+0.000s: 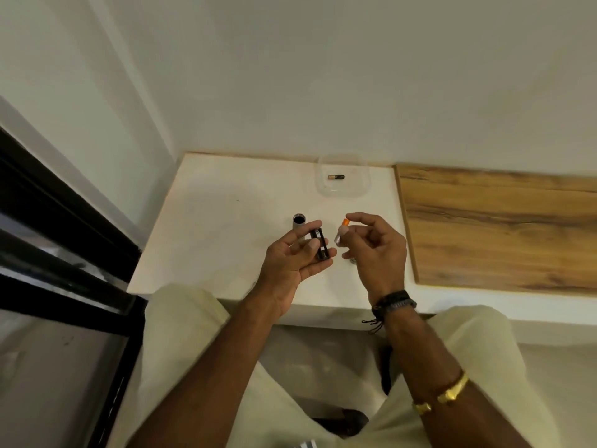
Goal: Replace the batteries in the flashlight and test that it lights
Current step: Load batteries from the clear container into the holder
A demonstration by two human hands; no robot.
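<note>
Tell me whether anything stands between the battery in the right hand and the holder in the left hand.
Nothing visible stands between the battery and the holder; only a gap of air. The left thumb lies across part of the holder.

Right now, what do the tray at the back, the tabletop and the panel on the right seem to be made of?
The tray: probably clear plastic, glossy; the tabletop shows through it around the battery. The tabletop: a smooth white surface, perhaps stone or laminate; I cannot tell which. The panel: wood or wood-look laminate, matt, with brown grain lines.
</note>
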